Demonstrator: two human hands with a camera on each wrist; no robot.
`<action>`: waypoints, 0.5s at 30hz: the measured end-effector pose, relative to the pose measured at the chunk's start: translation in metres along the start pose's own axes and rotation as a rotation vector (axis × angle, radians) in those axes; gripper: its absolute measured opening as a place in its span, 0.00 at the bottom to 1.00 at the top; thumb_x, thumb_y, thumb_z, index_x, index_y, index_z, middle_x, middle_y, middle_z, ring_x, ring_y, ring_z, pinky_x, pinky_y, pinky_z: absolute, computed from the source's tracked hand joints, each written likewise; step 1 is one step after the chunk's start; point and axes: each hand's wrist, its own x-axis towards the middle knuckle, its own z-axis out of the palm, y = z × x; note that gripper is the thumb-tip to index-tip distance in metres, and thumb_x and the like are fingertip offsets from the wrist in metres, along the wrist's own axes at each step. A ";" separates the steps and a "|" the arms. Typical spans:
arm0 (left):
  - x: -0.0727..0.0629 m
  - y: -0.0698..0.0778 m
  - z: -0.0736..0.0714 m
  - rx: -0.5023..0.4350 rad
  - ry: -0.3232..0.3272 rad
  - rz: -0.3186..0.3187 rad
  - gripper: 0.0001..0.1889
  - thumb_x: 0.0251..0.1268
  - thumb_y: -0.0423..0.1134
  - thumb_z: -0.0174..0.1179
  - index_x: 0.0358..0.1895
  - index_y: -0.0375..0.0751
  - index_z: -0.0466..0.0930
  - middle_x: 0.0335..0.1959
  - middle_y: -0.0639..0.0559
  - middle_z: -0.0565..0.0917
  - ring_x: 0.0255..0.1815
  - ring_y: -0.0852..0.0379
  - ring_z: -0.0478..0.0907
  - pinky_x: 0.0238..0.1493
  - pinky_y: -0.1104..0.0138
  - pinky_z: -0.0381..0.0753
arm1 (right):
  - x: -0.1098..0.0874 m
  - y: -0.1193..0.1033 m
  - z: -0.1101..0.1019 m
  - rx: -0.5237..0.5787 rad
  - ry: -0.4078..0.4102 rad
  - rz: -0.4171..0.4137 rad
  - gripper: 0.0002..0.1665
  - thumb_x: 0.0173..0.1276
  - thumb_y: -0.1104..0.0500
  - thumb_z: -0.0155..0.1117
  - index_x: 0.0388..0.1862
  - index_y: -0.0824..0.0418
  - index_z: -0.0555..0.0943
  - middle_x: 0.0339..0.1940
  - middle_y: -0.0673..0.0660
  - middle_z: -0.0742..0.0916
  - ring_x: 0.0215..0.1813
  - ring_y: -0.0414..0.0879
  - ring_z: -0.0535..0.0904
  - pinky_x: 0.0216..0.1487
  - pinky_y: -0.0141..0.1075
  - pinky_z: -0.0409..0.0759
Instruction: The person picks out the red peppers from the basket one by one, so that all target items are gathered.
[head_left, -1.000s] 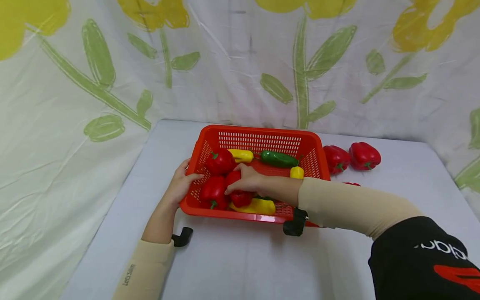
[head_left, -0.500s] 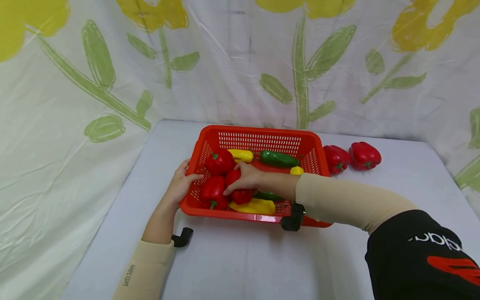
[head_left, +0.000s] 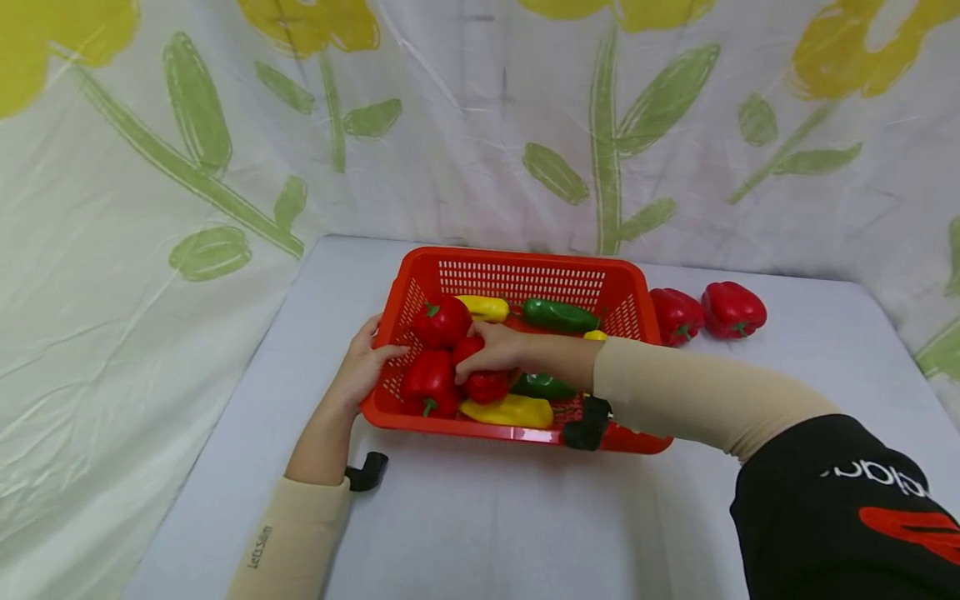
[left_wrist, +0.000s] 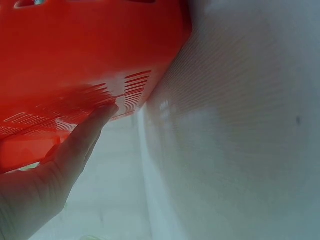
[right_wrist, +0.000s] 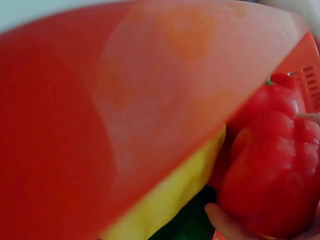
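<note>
My left hand (head_left: 360, 367) grips the left end of the red plastic basket (head_left: 525, 257), thumb over the rim and fingers along the outer wall (left_wrist: 75, 135). Inside the basket, my right hand (head_left: 495, 346) holds a red bell pepper (right_wrist: 272, 175), partly covered by the fingers in the head view. Two more red bell peppers, one behind (head_left: 442, 322) and one to the left (head_left: 430, 383), lie close against it. A long yellow pepper (head_left: 513, 411) is along the near wall, beside a green pepper (head_left: 542, 386) partly under my right arm.
Along the basket's far side lie another yellow pepper (head_left: 483, 308) and a green one (head_left: 561, 315). My right sleeve partly covers a small yellow piece (head_left: 596, 335). Two red bell peppers (head_left: 677, 315) sit on the white table (head_left: 480, 517) right of the basket; a flower-painted sheet (head_left: 450, 167) hangs behind.
My right forearm has shifted slightly, and the red patch once visible beyond my right sleeve is now hidden. My right hand's fingers have moved a little on the pepper. My left hand stays put.
</note>
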 end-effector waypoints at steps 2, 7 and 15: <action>0.001 0.000 0.000 0.000 0.004 0.001 0.29 0.64 0.29 0.47 0.69 0.41 0.54 0.59 0.36 0.70 0.45 0.59 0.77 0.41 0.72 0.80 | 0.000 0.000 0.000 -0.034 -0.002 -0.015 0.35 0.49 0.51 0.70 0.56 0.55 0.67 0.53 0.58 0.76 0.51 0.51 0.74 0.37 0.40 0.82; 0.001 -0.001 0.000 0.004 0.000 0.010 0.30 0.64 0.29 0.47 0.70 0.40 0.53 0.59 0.35 0.69 0.44 0.60 0.77 0.40 0.72 0.80 | 0.001 0.000 0.003 -0.118 0.007 -0.060 0.32 0.48 0.52 0.68 0.53 0.56 0.69 0.48 0.57 0.78 0.47 0.49 0.75 0.41 0.37 0.80; 0.000 0.000 0.001 0.003 0.008 0.002 0.29 0.64 0.29 0.47 0.69 0.40 0.54 0.60 0.35 0.69 0.45 0.59 0.77 0.41 0.72 0.79 | -0.001 -0.001 0.006 -0.165 0.039 -0.087 0.28 0.47 0.52 0.71 0.45 0.57 0.71 0.44 0.55 0.79 0.44 0.47 0.76 0.39 0.35 0.80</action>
